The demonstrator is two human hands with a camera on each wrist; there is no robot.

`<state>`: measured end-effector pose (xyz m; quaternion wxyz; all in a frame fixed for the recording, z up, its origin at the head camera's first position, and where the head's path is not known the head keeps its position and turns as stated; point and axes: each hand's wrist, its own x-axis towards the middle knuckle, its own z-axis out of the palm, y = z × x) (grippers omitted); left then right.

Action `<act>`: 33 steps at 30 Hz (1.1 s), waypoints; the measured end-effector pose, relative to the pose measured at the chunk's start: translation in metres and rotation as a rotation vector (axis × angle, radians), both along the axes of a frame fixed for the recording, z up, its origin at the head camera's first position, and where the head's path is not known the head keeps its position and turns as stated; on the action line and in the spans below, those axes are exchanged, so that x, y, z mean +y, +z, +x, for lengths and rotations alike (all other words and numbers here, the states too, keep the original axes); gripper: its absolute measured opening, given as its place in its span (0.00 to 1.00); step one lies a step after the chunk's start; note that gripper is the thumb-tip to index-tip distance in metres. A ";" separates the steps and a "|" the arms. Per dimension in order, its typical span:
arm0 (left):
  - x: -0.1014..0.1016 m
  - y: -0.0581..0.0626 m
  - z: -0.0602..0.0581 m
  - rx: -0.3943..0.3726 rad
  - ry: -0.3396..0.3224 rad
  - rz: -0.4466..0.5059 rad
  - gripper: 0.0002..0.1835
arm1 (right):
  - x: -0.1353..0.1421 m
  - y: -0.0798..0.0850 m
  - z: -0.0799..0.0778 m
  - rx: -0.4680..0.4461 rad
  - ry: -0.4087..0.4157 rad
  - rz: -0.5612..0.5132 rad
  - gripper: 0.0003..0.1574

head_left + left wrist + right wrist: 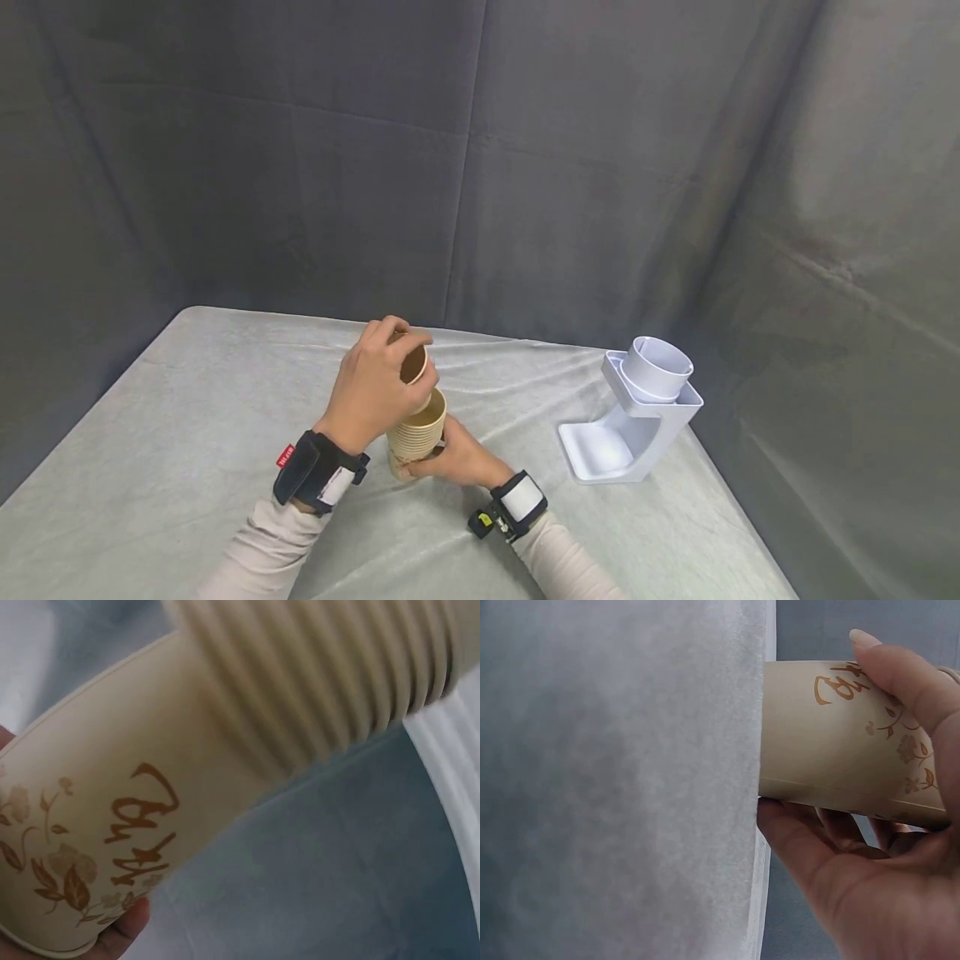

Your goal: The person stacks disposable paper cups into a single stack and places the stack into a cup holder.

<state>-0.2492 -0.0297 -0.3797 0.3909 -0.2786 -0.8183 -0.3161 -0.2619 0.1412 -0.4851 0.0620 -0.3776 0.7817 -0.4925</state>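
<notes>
My left hand (375, 383) holds a single beige paper cup (415, 364) by its sides, its mouth tilted toward me. Directly below it is a stack of paper cups (416, 433), rims piled closely one above another. The lifted cup overlaps the stack's mouth in the head view. Low on the stack, my right hand (461, 454) grips it, with thumb and fingers (802, 832) on opposite sides. Brown flowers and lettering mark the lowest cup's wall (817, 742). In the left wrist view, the ridged rims (322, 675) run toward the upper right; the left hand is hidden there.
To the right stands a white plastic stand (600, 450) with a round white holder (656, 367) on its top. A pale cloth with soft creases covers the table (187, 433). Grey curtains (337, 167) rise behind and on both sides.
</notes>
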 end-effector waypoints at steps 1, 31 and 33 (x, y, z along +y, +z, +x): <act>0.002 -0.003 -0.001 -0.012 -0.005 -0.005 0.14 | 0.000 0.000 0.000 -0.004 0.003 -0.004 0.40; 0.027 -0.065 -0.010 -0.046 -0.023 -0.145 0.13 | 0.000 0.009 0.009 0.056 0.007 0.019 0.47; 0.028 -0.070 -0.011 -0.023 -0.013 -0.136 0.14 | -0.001 0.010 0.009 0.081 0.004 0.033 0.46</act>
